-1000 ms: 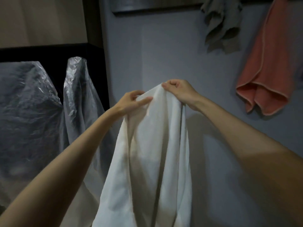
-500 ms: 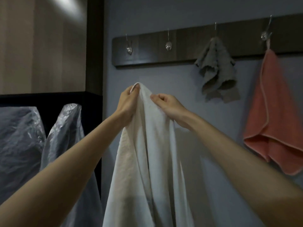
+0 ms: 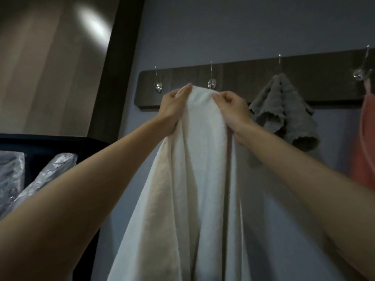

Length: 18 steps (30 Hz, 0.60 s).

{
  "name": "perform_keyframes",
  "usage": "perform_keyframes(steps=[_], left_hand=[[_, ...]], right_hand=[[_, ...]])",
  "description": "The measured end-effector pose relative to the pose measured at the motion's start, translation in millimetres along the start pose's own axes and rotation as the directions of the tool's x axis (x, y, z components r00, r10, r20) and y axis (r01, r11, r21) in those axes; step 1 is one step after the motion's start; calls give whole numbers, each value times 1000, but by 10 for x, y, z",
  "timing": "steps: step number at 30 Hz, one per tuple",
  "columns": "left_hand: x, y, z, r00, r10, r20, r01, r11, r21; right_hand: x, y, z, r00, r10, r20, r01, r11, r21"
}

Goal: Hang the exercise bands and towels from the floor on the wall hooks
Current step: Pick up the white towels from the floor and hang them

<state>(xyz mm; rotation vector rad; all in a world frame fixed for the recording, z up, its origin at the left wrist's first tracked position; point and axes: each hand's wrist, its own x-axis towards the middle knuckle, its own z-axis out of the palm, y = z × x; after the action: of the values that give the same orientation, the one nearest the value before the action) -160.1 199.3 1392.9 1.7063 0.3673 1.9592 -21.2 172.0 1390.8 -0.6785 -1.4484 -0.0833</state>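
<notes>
A long white towel (image 3: 194, 179) hangs down from both my hands. My left hand (image 3: 172, 107) grips its top fold on the left and my right hand (image 3: 233, 110) pinches it on the right. The top of the fold sits just below the second metal hook (image 3: 212, 83) on the dark wooden hook rail (image 3: 243, 78). The first hook (image 3: 158, 86) at the rail's left end is bare. A grey towel (image 3: 284, 110) hangs from the third hook. A coral towel (image 3: 365, 142) hangs from the fourth hook (image 3: 360, 73) at the right edge.
The rail is mounted on a grey wall (image 3: 223, 27). A dark vertical frame (image 3: 113, 67) and a wood panel (image 3: 50, 67) stand to the left. Plastic-wrapped items (image 3: 40, 175) lie low on the left.
Both hands have lifted the white towel up from below the rail until its top fold is level with the second hook. The view has tilted upward.
</notes>
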Motion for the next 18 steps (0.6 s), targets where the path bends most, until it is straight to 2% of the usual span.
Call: perform_keyframes(steps=[4,10,13,18], left_hand=[[233,-97,-124,1000,-6,-7,7,1000,28],[536,-406,-545,978,-111,179,64,965,254],[765,-523,-714,992,-16,127,-30,935,353],[1199,-551,-918,970,224,92,-242,902,357]], right_hand=[[297,93,164,999,-6,54,6,1000,6],[589,286,587,998,-64,1,63,997,-44],[733,329,775,994,-104,19,105,991,-83],[1037,316,1111,979,-201,-10,198,971,-134]])
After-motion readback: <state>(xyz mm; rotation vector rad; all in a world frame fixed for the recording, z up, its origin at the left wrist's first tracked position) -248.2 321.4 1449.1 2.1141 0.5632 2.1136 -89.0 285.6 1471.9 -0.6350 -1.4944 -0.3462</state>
